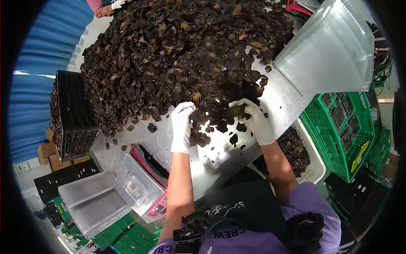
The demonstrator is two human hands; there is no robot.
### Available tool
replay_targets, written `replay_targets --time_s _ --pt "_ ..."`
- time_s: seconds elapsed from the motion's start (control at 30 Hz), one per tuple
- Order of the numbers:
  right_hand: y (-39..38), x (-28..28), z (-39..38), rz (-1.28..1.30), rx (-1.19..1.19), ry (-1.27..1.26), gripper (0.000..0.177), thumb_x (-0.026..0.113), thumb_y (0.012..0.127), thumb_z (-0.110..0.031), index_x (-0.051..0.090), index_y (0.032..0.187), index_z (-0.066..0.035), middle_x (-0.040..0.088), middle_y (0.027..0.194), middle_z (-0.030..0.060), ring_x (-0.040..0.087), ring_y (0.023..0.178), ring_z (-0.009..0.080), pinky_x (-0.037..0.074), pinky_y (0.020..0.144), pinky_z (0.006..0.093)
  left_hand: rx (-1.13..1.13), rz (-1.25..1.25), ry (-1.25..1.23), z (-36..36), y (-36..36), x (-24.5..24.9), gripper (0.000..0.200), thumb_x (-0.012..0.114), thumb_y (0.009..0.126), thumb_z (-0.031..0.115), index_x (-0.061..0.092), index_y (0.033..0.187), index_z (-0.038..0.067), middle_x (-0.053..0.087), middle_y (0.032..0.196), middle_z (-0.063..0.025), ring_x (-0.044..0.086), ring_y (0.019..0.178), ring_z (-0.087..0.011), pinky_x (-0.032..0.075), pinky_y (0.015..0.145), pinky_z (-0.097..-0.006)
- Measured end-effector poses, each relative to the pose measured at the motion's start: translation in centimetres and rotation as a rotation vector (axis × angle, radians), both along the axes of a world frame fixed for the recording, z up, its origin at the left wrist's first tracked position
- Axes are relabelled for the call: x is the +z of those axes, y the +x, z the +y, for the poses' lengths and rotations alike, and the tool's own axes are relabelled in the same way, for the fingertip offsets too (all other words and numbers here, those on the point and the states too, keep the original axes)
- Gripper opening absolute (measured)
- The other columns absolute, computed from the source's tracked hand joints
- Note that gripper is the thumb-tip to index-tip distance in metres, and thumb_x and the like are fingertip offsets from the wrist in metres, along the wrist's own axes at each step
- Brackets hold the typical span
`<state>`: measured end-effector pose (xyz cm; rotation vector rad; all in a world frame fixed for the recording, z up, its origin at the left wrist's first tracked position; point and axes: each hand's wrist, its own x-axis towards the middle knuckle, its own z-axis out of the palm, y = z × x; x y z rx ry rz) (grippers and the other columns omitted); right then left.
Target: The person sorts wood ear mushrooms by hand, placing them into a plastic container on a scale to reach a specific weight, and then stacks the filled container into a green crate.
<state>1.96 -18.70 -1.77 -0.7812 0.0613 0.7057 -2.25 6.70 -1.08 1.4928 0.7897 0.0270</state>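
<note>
A large heap of dark brown wood ear mushrooms point(182, 59) covers much of the metal table point(165, 135). At its near edge is my left hand point(182, 127) in a white glove, fingers curled and pressed together beside some loose pieces. What lies inside those fingers is hidden. My right hand point(257, 122), gloved too, has its thumb and fingers closed around a brownish wood ear mushroom point(237, 111). Between and below both hands, small mushroom pieces point(233, 139) lie scattered on the shiny metal.
Clear plastic containers point(325, 55) are stacked at the right, with more plastic trays point(95, 199) by a red-edged scale point(152, 169) at lower left. Green crates point(338, 131) and a white basket point(311, 148) stand right; a black crate point(76, 114) left. Another person's gloved hand point(118, 4) is at top left.
</note>
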Motion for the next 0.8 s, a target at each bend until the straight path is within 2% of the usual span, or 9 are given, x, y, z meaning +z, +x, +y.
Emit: replay_targets --time_s 0.07,0.1,0.2,0.23,0.33,0.37,0.5,0.7,0.8 --pt "0.0 -0.2 -0.2 -0.596 -0.019 -0.33 0.027 0.049 0.08 0.01 0.049 0.106 0.002 0.056 0.117 0.0103 0.056 0.107 0.0161 0.047 0.085 0.0246 0.011 -0.039 0.153 -0.1 1.4 -2.4 0.015 0.075 0.08 0.018 0.069 0.084 0.005 0.066 0.077 -0.0009 0.058 0.068 -0.0077 0.044 0.057 -0.0227" --pt "0.7 -0.9 0.1 -0.658 -0.016 -0.289 0.032 0.054 0.081 0.009 0.049 0.112 0.003 0.053 0.124 0.0126 0.055 0.11 0.0175 0.048 0.085 0.0261 0.02 -0.073 0.311 -1.0 2.3 -1.8 0.015 0.076 0.078 0.016 0.069 0.08 0.004 0.066 0.074 -0.0003 0.056 0.064 -0.0072 0.045 0.057 -0.0219" --pt "1.1 0.8 2.3 -0.535 -0.131 -0.149 0.034 0.054 0.086 0.0 0.049 0.12 0.0 0.054 0.125 0.0123 0.056 0.105 0.0155 0.048 0.079 0.0245 -0.028 0.171 0.495 -2.3 3.5 0.4 0.026 0.079 0.075 0.021 0.069 0.084 -0.001 0.066 0.067 -0.0055 0.058 0.057 -0.0119 0.047 0.056 -0.0267" --pt "1.9 2.5 2.4 -0.262 0.028 -0.1 0.035 0.052 0.091 -0.009 0.05 0.125 -0.005 0.055 0.125 0.01 0.056 0.101 0.0134 0.045 0.071 0.021 -0.023 0.169 0.494 -1.8 3.4 -0.3 0.026 0.079 0.075 0.021 0.069 0.084 -0.001 0.066 0.067 -0.0055 0.058 0.057 -0.0119 0.047 0.056 -0.0267" --pt "4.1 1.2 4.8 -0.261 0.07 0.038 0.029 0.052 0.092 -0.014 0.055 0.119 -0.008 0.057 0.119 0.0055 0.054 0.094 0.0086 0.04 0.064 0.0183 -0.049 0.052 0.444 -0.2 2.4 -2.0 0.021 0.078 0.074 0.017 0.07 0.084 0.001 0.065 0.07 0.0007 0.053 0.059 -0.0056 0.042 0.055 -0.0221" --pt "4.9 3.0 5.5 -0.221 0.128 -0.1 0.023 0.062 0.085 -0.016 0.063 0.107 -0.007 0.065 0.096 -0.0013 0.057 0.082 0.0067 0.042 0.065 0.0196 -0.04 0.034 0.24 0.0 1.7 -0.8 0.02 0.077 0.075 0.018 0.071 0.086 0.002 0.065 0.069 0.001 0.052 0.058 -0.0051 0.04 0.053 -0.0213" --pt "8.0 1.3 9.6 -0.613 -0.131 -0.469 0.013 0.067 0.073 0.001 0.066 0.085 -0.003 0.063 0.075 -0.0007 0.055 0.07 0.0052 0.044 0.065 0.0216 -0.015 -0.001 -0.228 1.5 -2.1 2.5 0.022 0.069 0.082 0.018 0.068 0.099 0.003 0.064 0.074 0.002 0.054 0.056 -0.0049 0.038 0.046 -0.0203" --pt "13.4 1.8 14.0 -1.038 -0.193 -1.16 0.039 0.068 0.075 -0.038 0.067 0.101 -0.009 0.069 0.099 0.0124 0.063 0.094 0.0331 0.049 0.081 0.0378 0.096 -0.124 -0.391 3.4 -8.9 6.6 0.02 0.062 0.087 0.011 0.065 0.105 0.002 0.063 0.077 -0.0015 0.059 0.062 -0.0085 0.046 0.054 -0.022" --pt "14.6 0.9 15.1 -1.081 -0.065 -1.3 0.018 0.061 0.072 -0.028 0.071 0.077 -0.014 0.067 0.078 0.0119 0.065 0.076 0.0324 0.049 0.065 0.0407 0.159 -0.183 -0.471 3.8 -12.3 9.4 0.028 0.06 0.088 0.01 0.06 0.112 -0.003 0.062 0.092 -0.0031 0.058 0.069 -0.0078 0.05 0.064 -0.0218"
